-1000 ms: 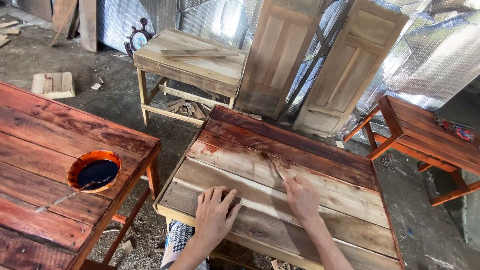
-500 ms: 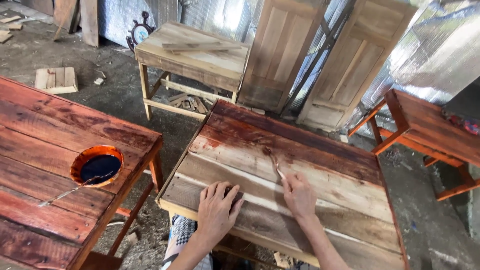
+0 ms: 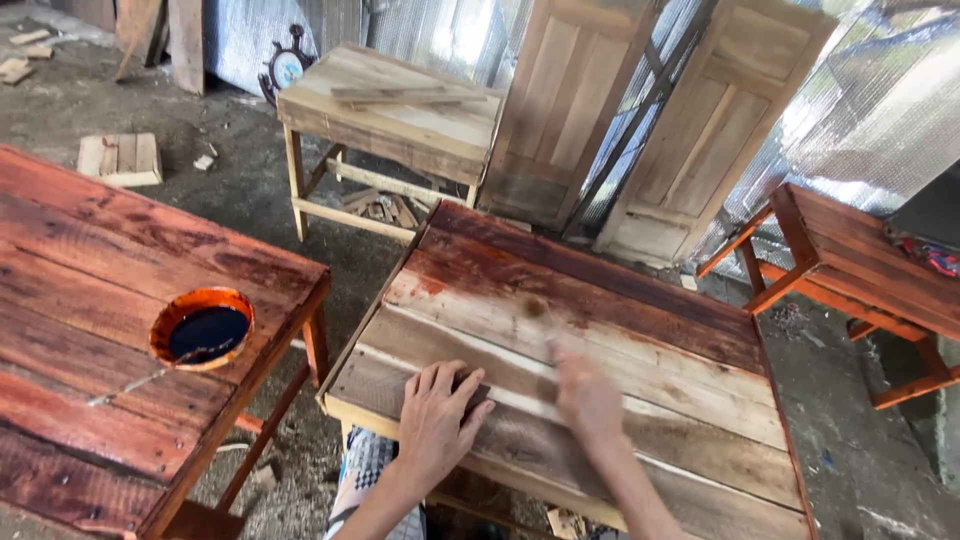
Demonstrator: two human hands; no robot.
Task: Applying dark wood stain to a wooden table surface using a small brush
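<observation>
Left hand [image 3: 435,415] lies spread flat on the half-stained tabletop [image 3: 640,400]; right hand [image 3: 588,395], blurred, seemingly grips a brush [image 3: 540,320] pointing toward the far planks.

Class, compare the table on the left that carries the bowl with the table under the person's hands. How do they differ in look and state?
The left table is red-brown all over; the middle table is stained only along its far planks, with bare wood nearer. The left table carries an orange bowl of dark liquid; the middle one has the left hand flat on it and the blurred right hand. Both have plank tops.
</observation>
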